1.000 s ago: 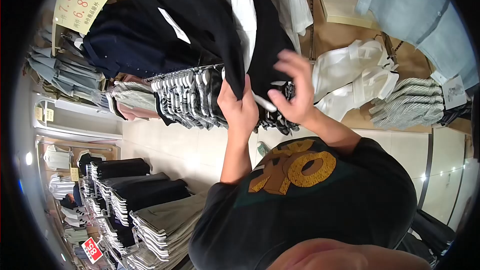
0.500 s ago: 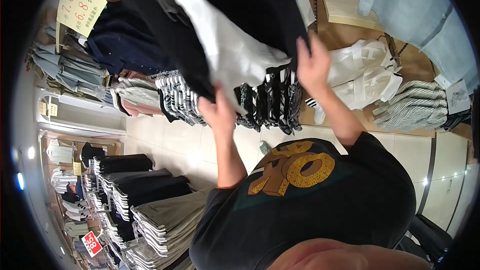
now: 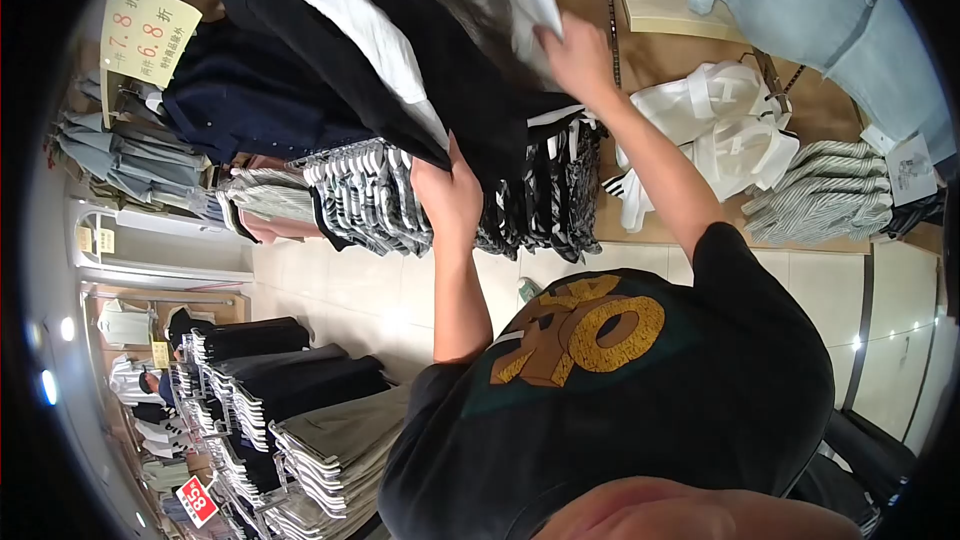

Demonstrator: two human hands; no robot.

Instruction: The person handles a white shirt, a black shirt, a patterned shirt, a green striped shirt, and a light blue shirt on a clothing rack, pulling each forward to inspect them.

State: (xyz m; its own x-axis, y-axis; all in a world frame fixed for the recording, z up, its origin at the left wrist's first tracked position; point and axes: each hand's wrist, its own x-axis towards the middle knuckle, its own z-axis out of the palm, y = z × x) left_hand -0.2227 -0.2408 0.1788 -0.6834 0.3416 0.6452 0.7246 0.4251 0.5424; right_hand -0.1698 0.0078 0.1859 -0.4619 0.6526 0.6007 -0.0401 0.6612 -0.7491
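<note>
Pale glossy floor tiles (image 3: 345,285) lie below the long black-and-white cloth garment (image 3: 400,105), which hangs before a row of patterned clothes on hangers (image 3: 370,190). The left hand (image 3: 449,192), forearm upright, has its fingers closed around the garment's lower edge. The right hand (image 3: 578,58) reaches higher, its arm slanting up and inward, curled fingers gripping loose white fabric (image 3: 530,0).

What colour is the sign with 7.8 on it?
The sign is pale yellow with red numerals; best seen in the head view.
</note>
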